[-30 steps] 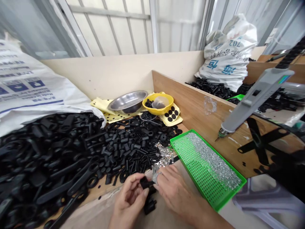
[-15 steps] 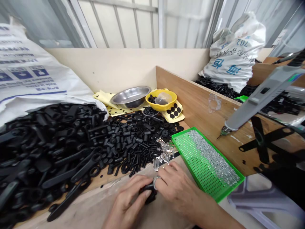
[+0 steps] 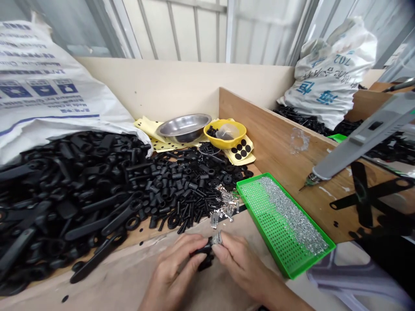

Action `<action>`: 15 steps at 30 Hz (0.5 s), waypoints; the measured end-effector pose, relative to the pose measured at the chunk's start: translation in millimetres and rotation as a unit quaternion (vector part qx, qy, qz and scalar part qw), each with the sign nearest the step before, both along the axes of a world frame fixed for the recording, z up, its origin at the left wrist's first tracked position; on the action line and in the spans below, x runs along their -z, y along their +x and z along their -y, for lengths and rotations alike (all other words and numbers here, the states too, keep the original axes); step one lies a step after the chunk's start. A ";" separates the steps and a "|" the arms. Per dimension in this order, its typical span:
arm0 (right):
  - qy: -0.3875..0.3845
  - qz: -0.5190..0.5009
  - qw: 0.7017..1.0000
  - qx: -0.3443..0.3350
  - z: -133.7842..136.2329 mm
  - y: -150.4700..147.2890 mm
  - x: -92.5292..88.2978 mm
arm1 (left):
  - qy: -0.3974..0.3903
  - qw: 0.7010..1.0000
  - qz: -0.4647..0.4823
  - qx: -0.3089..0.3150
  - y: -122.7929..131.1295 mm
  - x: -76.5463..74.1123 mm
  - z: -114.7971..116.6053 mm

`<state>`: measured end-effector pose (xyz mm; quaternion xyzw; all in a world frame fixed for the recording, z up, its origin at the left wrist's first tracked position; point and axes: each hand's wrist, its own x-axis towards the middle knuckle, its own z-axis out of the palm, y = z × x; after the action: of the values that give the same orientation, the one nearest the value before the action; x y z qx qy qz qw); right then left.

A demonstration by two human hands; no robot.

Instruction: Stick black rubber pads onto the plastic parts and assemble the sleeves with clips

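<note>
My left hand [image 3: 180, 263] is closed around a small black plastic part [image 3: 205, 250], its thumb and fingers covering much of it. Fingers of my right hand [image 3: 238, 259] pinch at the upper right end of the same part. A whitish band [image 3: 216, 238], perhaps tape, shows at the right fingertips; whether a small piece is held there too is hidden. Just beyond the hands lies a loose cluster of small silver metal clips [image 3: 223, 207]. Black ribbed pins [image 3: 191, 209] and short black tubes [image 3: 165, 177] are heaped behind and to the left of it.
A green perforated tray [image 3: 259, 229] of small silver pieces stands on the right. Long black handles [image 3: 97, 216] pile up at left before a white sack [image 3: 58, 99]. At the back are a steel bowl [image 3: 184, 125] and yellow basket [image 3: 227, 140]. A grey electric screwdriver [image 3: 350, 149] hangs right.
My right hand has drawn back from beside the metal clips to the black part, its fingers now pinched at the part's end. The left hand keeps its grip. The view has shifted slightly.
</note>
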<state>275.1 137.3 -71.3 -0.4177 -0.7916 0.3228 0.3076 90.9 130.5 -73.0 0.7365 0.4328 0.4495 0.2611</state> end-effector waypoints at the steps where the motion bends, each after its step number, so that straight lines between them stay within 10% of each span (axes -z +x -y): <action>1: 0.015 0.003 1.000 0.003 -0.2 -0.3 0.9 | -0.006 1.000 0.006 -0.003 0.5 -0.1 -0.1; 15: 0.164 0.074 0.984 -0.002 -1.0 -1.4 8.5 | -0.092 0.993 0.069 -0.012 5.7 -1.1 -0.8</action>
<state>273.7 138.3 -79.8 -0.3833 -0.8551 0.1572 0.3117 96.6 131.3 -71.9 0.6714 0.4625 0.4604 0.3513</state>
